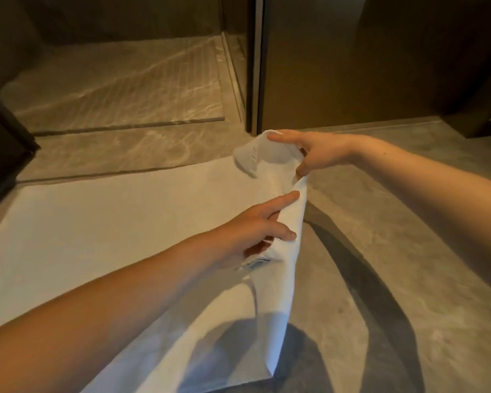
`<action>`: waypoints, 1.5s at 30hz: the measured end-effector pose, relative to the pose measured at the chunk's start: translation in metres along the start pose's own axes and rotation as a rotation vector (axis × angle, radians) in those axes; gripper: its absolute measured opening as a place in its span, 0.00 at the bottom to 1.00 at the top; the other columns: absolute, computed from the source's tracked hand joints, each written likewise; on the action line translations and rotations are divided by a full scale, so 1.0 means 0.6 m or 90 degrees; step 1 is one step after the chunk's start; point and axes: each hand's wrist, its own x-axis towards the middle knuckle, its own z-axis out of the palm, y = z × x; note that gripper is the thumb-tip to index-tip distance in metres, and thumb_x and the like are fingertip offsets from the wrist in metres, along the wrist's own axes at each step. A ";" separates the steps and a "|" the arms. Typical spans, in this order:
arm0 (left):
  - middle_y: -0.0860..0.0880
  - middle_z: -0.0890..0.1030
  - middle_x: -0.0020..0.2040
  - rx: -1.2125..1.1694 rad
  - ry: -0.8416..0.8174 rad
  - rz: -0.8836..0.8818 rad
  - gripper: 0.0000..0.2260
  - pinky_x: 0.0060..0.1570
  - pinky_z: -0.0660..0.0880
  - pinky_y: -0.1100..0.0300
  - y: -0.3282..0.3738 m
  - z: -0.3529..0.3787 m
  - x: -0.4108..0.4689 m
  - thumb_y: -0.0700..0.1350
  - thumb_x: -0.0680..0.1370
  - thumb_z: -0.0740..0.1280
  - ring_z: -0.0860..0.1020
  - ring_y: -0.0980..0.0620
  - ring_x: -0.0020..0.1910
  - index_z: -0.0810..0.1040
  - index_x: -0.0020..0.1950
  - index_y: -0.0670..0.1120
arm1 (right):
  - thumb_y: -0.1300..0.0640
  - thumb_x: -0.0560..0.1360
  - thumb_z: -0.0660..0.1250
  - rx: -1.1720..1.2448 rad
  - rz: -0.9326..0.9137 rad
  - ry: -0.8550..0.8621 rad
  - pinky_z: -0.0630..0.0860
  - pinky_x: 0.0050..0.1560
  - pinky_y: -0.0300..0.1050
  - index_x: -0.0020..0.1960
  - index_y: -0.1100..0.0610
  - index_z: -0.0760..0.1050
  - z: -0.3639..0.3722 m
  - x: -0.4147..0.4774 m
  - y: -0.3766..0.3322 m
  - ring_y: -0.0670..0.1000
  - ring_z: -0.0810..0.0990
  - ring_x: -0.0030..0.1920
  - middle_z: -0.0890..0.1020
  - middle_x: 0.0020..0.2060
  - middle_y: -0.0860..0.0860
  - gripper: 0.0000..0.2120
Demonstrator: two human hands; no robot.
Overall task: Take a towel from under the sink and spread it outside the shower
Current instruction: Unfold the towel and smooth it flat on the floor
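A large white towel (105, 222) lies mostly flat on the grey floor just outside the shower threshold. Its right edge is lifted off the floor and hangs in a fold. My right hand (312, 154) pinches the far right corner, which curls up near the shower door frame. My left hand (255, 228) grips the raised right edge closer to me, beside a small sewn label. The near part of the towel drapes down toward the bottom of the view.
The shower floor (119, 83) with ribbed stone lies beyond a low step. A dark metal door frame (254, 66) stands upright just behind my right hand. A dark panel (3, 143) edges the left. Bare grey floor (408, 251) stretches to the right.
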 end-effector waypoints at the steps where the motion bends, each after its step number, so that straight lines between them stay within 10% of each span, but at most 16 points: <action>1: 0.55 0.67 0.71 -0.024 0.003 -0.002 0.35 0.51 0.68 0.66 -0.020 0.020 0.016 0.37 0.70 0.70 0.71 0.56 0.64 0.68 0.72 0.62 | 0.61 0.72 0.74 0.009 0.019 0.001 0.69 0.64 0.45 0.75 0.32 0.52 0.005 -0.005 0.018 0.53 0.56 0.76 0.54 0.77 0.38 0.46; 5: 0.46 0.68 0.73 -0.089 0.043 -0.052 0.37 0.26 0.65 0.62 -0.090 0.073 0.062 0.38 0.67 0.69 0.67 0.53 0.26 0.67 0.71 0.64 | 0.63 0.71 0.74 -0.002 0.098 -0.007 0.69 0.66 0.47 0.77 0.38 0.53 0.043 -0.010 0.066 0.55 0.56 0.77 0.53 0.78 0.42 0.46; 11: 0.47 0.77 0.61 -0.100 0.075 -0.104 0.38 0.26 0.59 0.58 -0.138 0.105 0.106 0.36 0.72 0.67 0.64 0.53 0.23 0.60 0.75 0.63 | 0.66 0.71 0.74 -0.075 0.160 0.043 0.61 0.73 0.51 0.79 0.46 0.51 0.099 -0.006 0.119 0.56 0.54 0.77 0.52 0.79 0.48 0.47; 15: 0.44 0.71 0.71 -0.069 0.073 -0.112 0.36 0.22 0.63 0.63 -0.155 0.114 0.119 0.35 0.74 0.64 0.65 0.55 0.22 0.58 0.76 0.63 | 0.66 0.71 0.74 -0.091 0.166 0.027 0.62 0.71 0.48 0.79 0.47 0.50 0.109 -0.006 0.139 0.56 0.53 0.77 0.52 0.79 0.49 0.47; 19: 0.51 0.72 0.68 -0.057 0.047 -0.054 0.29 0.31 0.70 0.61 -0.158 0.109 0.116 0.42 0.74 0.66 0.71 0.55 0.28 0.66 0.72 0.62 | 0.68 0.71 0.72 -0.131 0.181 -0.002 0.68 0.66 0.49 0.79 0.47 0.51 0.113 0.003 0.138 0.58 0.57 0.76 0.54 0.78 0.52 0.46; 22: 0.46 0.78 0.61 0.223 0.250 0.124 0.18 0.54 0.75 0.54 -0.149 0.054 0.099 0.38 0.76 0.64 0.80 0.50 0.48 0.78 0.65 0.51 | 0.63 0.72 0.71 -0.249 0.185 -0.036 0.74 0.61 0.48 0.78 0.50 0.57 0.117 0.010 0.133 0.58 0.66 0.72 0.61 0.76 0.55 0.39; 25: 0.46 0.70 0.72 0.620 0.343 0.179 0.18 0.69 0.63 0.56 -0.146 -0.040 0.084 0.43 0.82 0.58 0.69 0.46 0.69 0.70 0.72 0.47 | 0.54 0.77 0.64 -0.312 0.120 0.127 0.73 0.60 0.50 0.73 0.56 0.67 0.137 0.021 0.107 0.59 0.73 0.65 0.70 0.70 0.58 0.25; 29: 0.51 0.50 0.80 0.881 0.341 0.078 0.24 0.76 0.45 0.51 -0.165 -0.103 0.086 0.51 0.84 0.48 0.48 0.49 0.78 0.51 0.79 0.49 | 0.53 0.80 0.58 -0.307 -0.012 0.145 0.60 0.73 0.51 0.79 0.60 0.52 0.227 0.042 0.060 0.58 0.58 0.76 0.57 0.78 0.58 0.30; 45: 0.52 0.48 0.80 0.912 0.380 0.075 0.27 0.76 0.41 0.51 -0.228 -0.133 0.127 0.56 0.82 0.43 0.44 0.52 0.78 0.47 0.80 0.49 | 0.52 0.84 0.50 -0.201 -0.042 0.206 0.46 0.77 0.48 0.79 0.52 0.53 0.276 0.107 0.123 0.51 0.51 0.79 0.56 0.79 0.50 0.24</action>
